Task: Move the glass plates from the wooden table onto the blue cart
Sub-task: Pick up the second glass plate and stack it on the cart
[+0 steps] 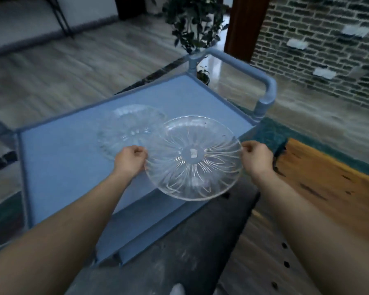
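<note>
Between our two hands, left grip [133, 157] and right grip [256, 155] pinched the glass plate [193, 157]. Next, we should lower it gently onto the blue cart [62, 158], beside the other plate [129, 126].

Clear glass plate [193, 158] (radial ribs) over blue cart [62, 162].

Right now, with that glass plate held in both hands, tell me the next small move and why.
Probably carry the held plate a little further over the blue cart and lower it flat beside the other plate already lying there. The left hand and right hand grip opposite rims, and the plate's near part overhangs the cart's edge, so setting it down here would risk a tip.
</note>
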Demonstrator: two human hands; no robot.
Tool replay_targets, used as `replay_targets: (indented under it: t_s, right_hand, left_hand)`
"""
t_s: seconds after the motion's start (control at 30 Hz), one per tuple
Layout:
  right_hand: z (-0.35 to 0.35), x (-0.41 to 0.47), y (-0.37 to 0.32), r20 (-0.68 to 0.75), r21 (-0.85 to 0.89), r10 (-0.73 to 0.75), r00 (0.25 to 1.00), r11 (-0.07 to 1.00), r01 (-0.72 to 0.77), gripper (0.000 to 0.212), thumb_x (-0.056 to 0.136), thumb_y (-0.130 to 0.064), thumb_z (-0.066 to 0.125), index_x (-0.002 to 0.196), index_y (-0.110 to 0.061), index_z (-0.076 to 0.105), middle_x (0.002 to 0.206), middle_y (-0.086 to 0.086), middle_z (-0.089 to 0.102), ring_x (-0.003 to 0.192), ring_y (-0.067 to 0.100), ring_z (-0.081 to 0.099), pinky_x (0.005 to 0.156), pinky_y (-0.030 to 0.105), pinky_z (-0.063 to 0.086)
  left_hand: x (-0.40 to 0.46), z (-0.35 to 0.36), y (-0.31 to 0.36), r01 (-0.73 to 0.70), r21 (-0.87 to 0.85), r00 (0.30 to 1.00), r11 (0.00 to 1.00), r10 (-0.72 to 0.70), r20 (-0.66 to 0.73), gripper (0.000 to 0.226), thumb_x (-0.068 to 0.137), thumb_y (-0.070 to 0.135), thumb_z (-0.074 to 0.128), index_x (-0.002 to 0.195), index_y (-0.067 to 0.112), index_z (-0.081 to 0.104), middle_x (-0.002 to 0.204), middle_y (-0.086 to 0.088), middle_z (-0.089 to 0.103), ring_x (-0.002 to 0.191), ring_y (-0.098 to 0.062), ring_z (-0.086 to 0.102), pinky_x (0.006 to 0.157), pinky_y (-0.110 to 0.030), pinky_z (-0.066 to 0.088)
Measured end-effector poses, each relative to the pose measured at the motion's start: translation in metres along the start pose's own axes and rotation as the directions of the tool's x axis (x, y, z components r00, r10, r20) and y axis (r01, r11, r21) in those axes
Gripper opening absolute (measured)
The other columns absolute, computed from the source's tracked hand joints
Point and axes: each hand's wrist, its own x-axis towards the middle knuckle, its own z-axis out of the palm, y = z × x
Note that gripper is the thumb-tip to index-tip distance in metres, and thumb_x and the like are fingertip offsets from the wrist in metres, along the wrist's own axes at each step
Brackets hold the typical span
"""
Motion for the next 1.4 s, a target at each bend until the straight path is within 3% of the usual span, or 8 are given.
replay_targets:
  t_s: [0.2,0.5,0.6,0.73,1.03,1.23,1.4]
  right_hand:
    - [0.082,0.020,-0.077,0.099,0.013,-0.109,0.989,0.994,0.108,0.031,0.095,-0.014,0.050,0.122,-0.009,0.064,0.119,0.012,0.069,0.114,0.029,0.061,0.100,0.029,0.044]
    - [0.157,0.051,-0.128,0.148,-0.015,-0.163,0.975,0.986,0.167,0.031,0.092,-0.011,0.053,0.120,-0.007,0.065,0.117,0.015,0.070,0.115,0.031,0.061,0.103,0.032,0.043]
    - [0.175,0.060,-0.133,0.163,-0.028,-0.163,0.973,0.985,0.170,0.032,0.092,-0.010,0.051,0.121,-0.008,0.064,0.119,0.014,0.069,0.117,0.030,0.060,0.103,0.031,0.042]
    - [0.193,0.067,-0.137,0.175,-0.055,-0.170,0.970,0.982,0.182,0.032,0.091,-0.009,0.051,0.121,-0.008,0.064,0.118,0.014,0.069,0.116,0.029,0.060,0.101,0.029,0.041]
    - [0.217,0.080,-0.142,0.164,-0.084,-0.214,0.963,0.970,0.230,0.034,0.090,-0.009,0.048,0.121,-0.006,0.064,0.114,0.018,0.069,0.112,0.033,0.062,0.100,0.034,0.044]
    - [0.224,0.081,-0.137,0.183,-0.073,-0.228,0.956,0.967,0.244,0.035,0.093,-0.013,0.047,0.126,-0.010,0.059,0.119,0.017,0.064,0.111,0.033,0.060,0.099,0.031,0.041]
    - [0.217,0.080,-0.135,0.320,-0.077,-0.213,0.923,0.965,0.250,0.046,0.098,-0.030,0.043,0.143,-0.020,0.044,0.127,0.013,0.062,0.121,0.031,0.055,0.103,0.036,0.039]
  left_hand:
    - [0.041,-0.072,-0.027,0.047,0.038,0.977,0.998,-0.038,-0.211,0.022,0.087,0.019,0.062,0.101,0.008,0.075,0.096,-0.017,0.076,0.094,-0.033,0.071,0.090,-0.044,0.056]
    - [0.091,-0.105,-0.049,0.069,0.174,0.947,0.982,-0.010,-0.320,0.030,0.089,0.016,0.055,0.113,0.011,0.071,0.109,-0.013,0.074,0.107,-0.028,0.067,0.101,-0.034,0.048]
    - [0.105,-0.109,-0.057,0.068,0.236,0.941,0.969,0.017,-0.338,0.031,0.090,0.017,0.056,0.116,0.011,0.070,0.110,-0.013,0.074,0.109,-0.027,0.066,0.102,-0.031,0.045]
    - [0.117,-0.110,-0.062,0.041,0.336,0.938,0.941,0.080,-0.339,0.028,0.091,0.017,0.053,0.109,0.013,0.073,0.100,-0.013,0.076,0.103,-0.030,0.068,0.091,-0.029,0.046]
    - [0.140,-0.110,-0.068,-0.025,0.480,0.925,0.877,0.203,-0.322,0.024,0.091,0.011,0.050,0.097,0.004,0.072,0.091,-0.024,0.072,0.094,-0.040,0.065,0.083,-0.040,0.047]
    - [0.144,-0.105,-0.073,0.001,0.484,0.931,0.875,0.176,-0.319,0.030,0.093,0.013,0.048,0.114,0.006,0.069,0.098,-0.027,0.070,0.101,-0.042,0.061,0.090,-0.043,0.047]
    - [0.148,-0.104,-0.068,0.055,0.450,0.942,0.891,0.102,-0.318,0.039,0.098,0.020,0.048,0.128,-0.001,0.059,0.112,-0.027,0.068,0.114,-0.042,0.057,0.099,-0.042,0.041]
